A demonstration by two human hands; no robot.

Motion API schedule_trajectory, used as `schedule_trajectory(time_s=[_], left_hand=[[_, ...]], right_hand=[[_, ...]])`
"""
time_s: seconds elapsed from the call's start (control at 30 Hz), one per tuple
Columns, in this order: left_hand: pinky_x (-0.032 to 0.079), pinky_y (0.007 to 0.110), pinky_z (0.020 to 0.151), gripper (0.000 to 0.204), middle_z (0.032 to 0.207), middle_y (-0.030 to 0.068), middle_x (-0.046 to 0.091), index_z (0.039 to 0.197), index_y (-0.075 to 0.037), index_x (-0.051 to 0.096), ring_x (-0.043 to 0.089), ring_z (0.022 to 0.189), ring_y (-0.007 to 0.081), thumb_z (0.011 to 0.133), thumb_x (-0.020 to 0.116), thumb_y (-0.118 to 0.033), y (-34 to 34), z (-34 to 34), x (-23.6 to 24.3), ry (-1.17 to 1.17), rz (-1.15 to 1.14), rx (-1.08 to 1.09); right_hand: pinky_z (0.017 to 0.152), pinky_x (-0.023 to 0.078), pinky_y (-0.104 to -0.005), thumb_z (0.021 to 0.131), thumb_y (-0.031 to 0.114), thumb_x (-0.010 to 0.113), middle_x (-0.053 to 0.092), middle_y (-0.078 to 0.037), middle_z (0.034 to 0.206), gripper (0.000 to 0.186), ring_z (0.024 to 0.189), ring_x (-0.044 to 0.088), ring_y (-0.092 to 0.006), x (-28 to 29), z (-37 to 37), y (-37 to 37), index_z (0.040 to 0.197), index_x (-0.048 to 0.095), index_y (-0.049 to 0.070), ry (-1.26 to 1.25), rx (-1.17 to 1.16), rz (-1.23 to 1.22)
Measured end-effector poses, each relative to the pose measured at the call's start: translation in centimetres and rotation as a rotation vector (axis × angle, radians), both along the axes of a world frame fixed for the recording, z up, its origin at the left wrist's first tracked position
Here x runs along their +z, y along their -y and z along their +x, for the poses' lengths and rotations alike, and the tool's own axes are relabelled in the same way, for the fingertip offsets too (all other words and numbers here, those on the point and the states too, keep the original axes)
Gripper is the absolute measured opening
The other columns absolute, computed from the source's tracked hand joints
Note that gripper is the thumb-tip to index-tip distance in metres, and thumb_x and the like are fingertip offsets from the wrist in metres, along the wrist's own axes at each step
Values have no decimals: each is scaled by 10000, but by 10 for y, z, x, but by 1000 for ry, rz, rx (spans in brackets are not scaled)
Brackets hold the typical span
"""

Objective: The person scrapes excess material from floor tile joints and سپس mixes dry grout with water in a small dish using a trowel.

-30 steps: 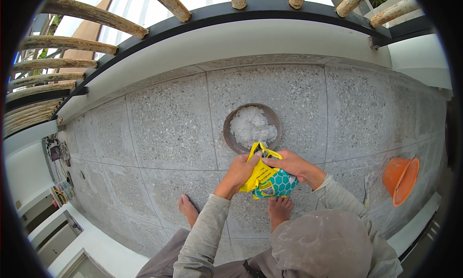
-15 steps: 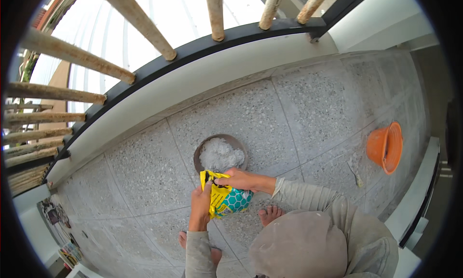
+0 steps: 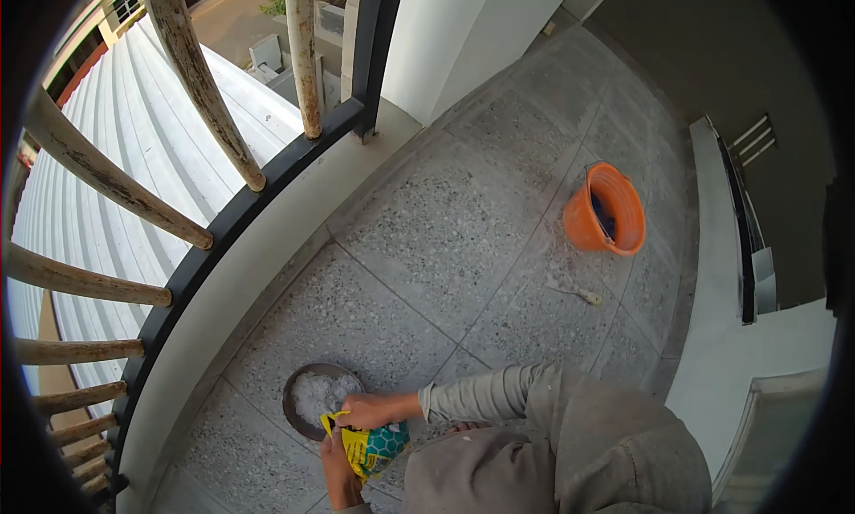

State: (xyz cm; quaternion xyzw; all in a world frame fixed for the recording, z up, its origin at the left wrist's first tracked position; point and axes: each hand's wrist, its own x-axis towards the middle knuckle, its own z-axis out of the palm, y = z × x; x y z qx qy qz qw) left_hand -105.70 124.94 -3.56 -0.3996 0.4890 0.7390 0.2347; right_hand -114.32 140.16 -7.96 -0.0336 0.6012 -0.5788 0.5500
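A yellow bag with a teal hexagon pattern (image 3: 378, 447) is held between my hands at the lower middle. My right hand (image 3: 372, 411) grips its top edge from the right side. On the other side, the fingers of my left hand (image 3: 338, 468) are closed on the bag's left edge. Just beyond the bag, a round brown bowl (image 3: 289, 405) rests on the floor with whitish, lumpy powder (image 3: 321, 393) inside. The bag's top end overlaps the bowl's near rim. Whether anything is coming out of the bag cannot be made out.
An orange bucket (image 3: 583, 222) with something dark inside stands on the speckled tile floor (image 3: 436, 220) to the right. Near it lies a small tool with a pale handle (image 3: 588, 297). A railing with rusty bars (image 3: 98, 282) runs along the left above a low white ledge (image 3: 258, 247).
My view has swung to the right, so the bowl, bag and hands now appear lower and further left. Both hands keep their hold on the bag. The bucket shows nearer the middle.
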Motion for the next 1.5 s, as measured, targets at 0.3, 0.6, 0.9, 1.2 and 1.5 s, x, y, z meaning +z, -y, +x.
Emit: schedule_trajectory(time_s=[0.3, 0.6, 0.9, 1.2, 1.5], left_hand=[[519, 393, 864, 359, 1123, 213, 720, 1259, 57, 646, 675, 1017, 312, 1063, 558, -231, 0, 14, 82, -189, -619, -614], [522, 412, 689, 258, 972, 177, 707, 1228, -88, 684, 699, 825, 290, 1004, 630, -205, 5, 20, 171, -401, -966, -916], [471, 348, 548, 360, 726, -13, 621, 1132, -177, 733, 621, 642, 181, 774, 772, -161, 35, 29, 194, -607, -1258, -967], [463, 347, 572, 426, 715, -18, 590, 1152, -184, 740, 590, 671, 181, 733, 754, -113, 60, 47, 213, -448, -1401, -917], [486, 387, 714, 295, 975, 55, 736, 1051, -107, 762, 635, 797, 262, 772, 693, -41, 112, 50, 225, -388, -1635, -653]], right_hand=[[610, 435, -357, 1034, 418, 598, 617, -58, 707, 515, 675, 546, -129, 18, 12, -49, 903, 666, -75, -136, 86, -281], [919, 505, -353, 818, 196, 852, 711, -99, 1094, 402, 1044, 653, -214, 65, -7, -44, 1164, 715, 44, -331, 222, -437], [1018, 503, -399, 764, 84, 856, 668, -129, 1263, 567, 1197, 627, -304, 64, 4, -27, 1295, 657, 69, -634, 169, -282], [843, 566, -364, 823, 69, 814, 696, -118, 1090, 524, 977, 698, -243, 46, 25, -29, 1304, 609, 31, -553, 81, -78], [626, 532, -303, 915, 139, 741, 680, -91, 851, 529, 705, 680, -150, 15, 17, -29, 1352, 525, -67, -236, -437, 325]])
